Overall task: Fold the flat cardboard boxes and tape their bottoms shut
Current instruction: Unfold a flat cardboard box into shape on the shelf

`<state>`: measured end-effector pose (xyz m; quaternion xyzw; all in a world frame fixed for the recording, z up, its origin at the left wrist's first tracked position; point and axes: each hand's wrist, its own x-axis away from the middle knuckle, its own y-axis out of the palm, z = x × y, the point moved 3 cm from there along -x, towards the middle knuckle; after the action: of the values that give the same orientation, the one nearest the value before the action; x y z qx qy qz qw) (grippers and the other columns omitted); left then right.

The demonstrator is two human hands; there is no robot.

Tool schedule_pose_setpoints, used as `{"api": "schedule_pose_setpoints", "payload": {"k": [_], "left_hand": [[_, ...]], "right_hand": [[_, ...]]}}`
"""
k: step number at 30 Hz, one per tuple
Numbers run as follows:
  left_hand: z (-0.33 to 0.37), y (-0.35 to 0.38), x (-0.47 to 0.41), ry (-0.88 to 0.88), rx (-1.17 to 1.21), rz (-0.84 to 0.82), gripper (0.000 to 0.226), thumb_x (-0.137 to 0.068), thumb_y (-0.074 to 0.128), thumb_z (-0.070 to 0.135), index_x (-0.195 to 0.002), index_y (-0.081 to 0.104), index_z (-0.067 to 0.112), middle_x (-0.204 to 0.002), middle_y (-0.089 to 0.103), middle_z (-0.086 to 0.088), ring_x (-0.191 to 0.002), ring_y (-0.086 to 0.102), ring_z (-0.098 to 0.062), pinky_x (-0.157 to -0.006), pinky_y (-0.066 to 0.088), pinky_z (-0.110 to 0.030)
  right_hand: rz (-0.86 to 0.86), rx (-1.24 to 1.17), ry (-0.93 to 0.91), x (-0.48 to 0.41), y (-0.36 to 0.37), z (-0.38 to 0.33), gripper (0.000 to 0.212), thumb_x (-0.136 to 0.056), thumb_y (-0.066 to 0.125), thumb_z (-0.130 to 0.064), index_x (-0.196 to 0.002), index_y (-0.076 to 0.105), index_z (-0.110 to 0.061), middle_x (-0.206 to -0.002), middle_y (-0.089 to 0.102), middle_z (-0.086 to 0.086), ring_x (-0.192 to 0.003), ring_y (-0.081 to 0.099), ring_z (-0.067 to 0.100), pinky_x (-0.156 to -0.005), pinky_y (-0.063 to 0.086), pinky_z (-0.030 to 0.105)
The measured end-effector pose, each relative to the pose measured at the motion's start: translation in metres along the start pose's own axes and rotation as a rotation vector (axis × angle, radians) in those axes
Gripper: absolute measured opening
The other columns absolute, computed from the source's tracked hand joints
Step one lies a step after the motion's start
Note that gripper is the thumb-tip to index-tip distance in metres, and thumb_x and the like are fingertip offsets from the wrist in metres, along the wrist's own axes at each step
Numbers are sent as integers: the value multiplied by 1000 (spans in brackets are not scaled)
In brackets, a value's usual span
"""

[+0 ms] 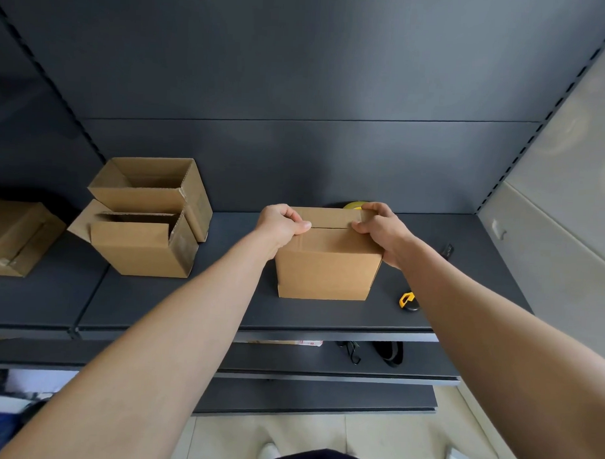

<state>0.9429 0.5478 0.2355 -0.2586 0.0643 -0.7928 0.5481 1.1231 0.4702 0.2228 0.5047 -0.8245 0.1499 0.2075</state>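
On the dark shelf (pixel 147 303) the closed cardboard box (pixel 327 264) stands with its flaps meeting, left hand (pixel 280 225) and right hand (pixel 380 228) gripping its top edges, while two finished boxes (pixel 147 220) sit open and unfilled at left.

A small yellow-and-black tool (pixel 407 301) lies on the dark grey metal shelf (pixel 154 303), near its front edge. Black straps (pixel 387 354) rest on the lower board (pixel 289 362) below that shelf.
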Motion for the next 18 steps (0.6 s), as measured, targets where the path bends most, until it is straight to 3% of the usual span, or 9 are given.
{"api": "schedule_pose_setpoints", "payload": {"k": [4,6,10,12,16,18], "left_hand": [[0,1,-2,23,-18,16,23,-84,71,17,-81,49,15,-84,51,6,-80,46,-12,-58,34,-21],[0,3,-1,30,-7,27,23,-86,69,19,-92,47,14,-98,51,4,-88,46,-14,-61,34,-22],[-4,9,5,22,24,42,31,-87,67,33,-100,43,17,-124,44,-1,-98,43,-16,-66,33,-23],[-4,11,5,26,23,64,33,-87,67,34,-100,41,18,-128,41,-1,-97,42,-16,-63,32,-22],[-3,13,4,14,24,83,33,-87,68,29,-101,41,17,-131,38,-2,-101,40,-17,-76,32,-28],[-4,13,3,0,31,78,34,-89,65,28,-109,40,20,-135,36,-1,-104,39,-17,-80,33,-29]], "right_hand": [[-42,35,-28,0,-1,5,54,-85,72,-19,-129,42,-31,-118,53,6,-87,64,21,-67,58,37],[-12,55,-49,-1,1,6,58,-84,74,-19,-130,41,-32,-123,50,7,-87,64,22,-60,55,33],[15,62,-62,-4,2,7,54,-84,73,-18,-125,42,-33,-128,48,9,-93,64,26,-63,56,34],[19,66,-73,-5,2,8,50,-84,73,-20,-122,43,-34,-128,49,9,-95,64,27,-64,56,34],[44,120,-114,-6,4,10,52,-86,71,-32,-128,41,-31,-124,52,5,-96,62,23,-61,52,28],[62,158,-125,-9,3,10,53,-87,69,-31,-132,40,-28,-124,52,6,-99,62,24,-68,54,30]]}}
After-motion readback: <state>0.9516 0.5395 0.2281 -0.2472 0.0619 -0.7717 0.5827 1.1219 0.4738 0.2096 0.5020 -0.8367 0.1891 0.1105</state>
